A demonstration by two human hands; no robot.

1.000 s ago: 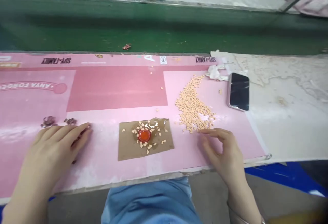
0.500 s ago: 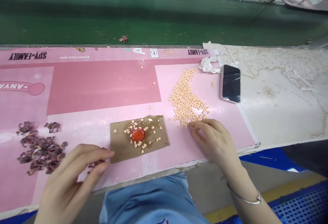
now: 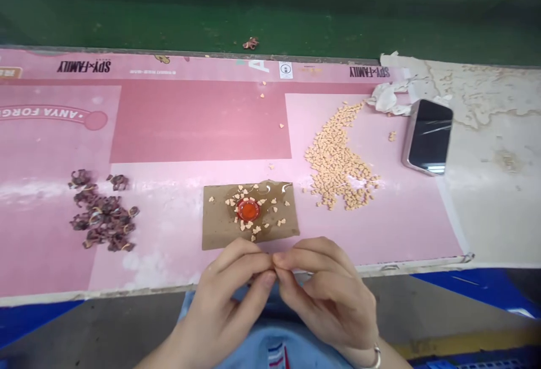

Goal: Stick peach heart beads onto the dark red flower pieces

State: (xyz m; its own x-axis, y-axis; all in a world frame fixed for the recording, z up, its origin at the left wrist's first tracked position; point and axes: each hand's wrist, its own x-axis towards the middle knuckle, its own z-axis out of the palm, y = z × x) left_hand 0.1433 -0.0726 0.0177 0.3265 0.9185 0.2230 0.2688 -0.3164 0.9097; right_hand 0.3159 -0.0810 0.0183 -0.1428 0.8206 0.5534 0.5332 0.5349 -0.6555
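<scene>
My left hand and my right hand meet fingertip to fingertip at the table's front edge. Both are pinched closed; whatever lies between the fingers is hidden. Just beyond them lies a brown card with a wet, glossy patch, bearing a small red dish ringed by scattered tan bits. To the right spreads a pile of small tan pieces. Dark purplish small figures lie heaped on the left.
A phone lies at the right beside crumpled white tissue. Behind the pink printed sheet runs a green surface with one small dark figure on it. Blue fabric hangs below the table edge.
My left hand has moved right, away from the dark figures, and my right hand has left the tan pile; their fingertips now meet. The dark piece by my left fingers is hidden now. The view has shifted.
</scene>
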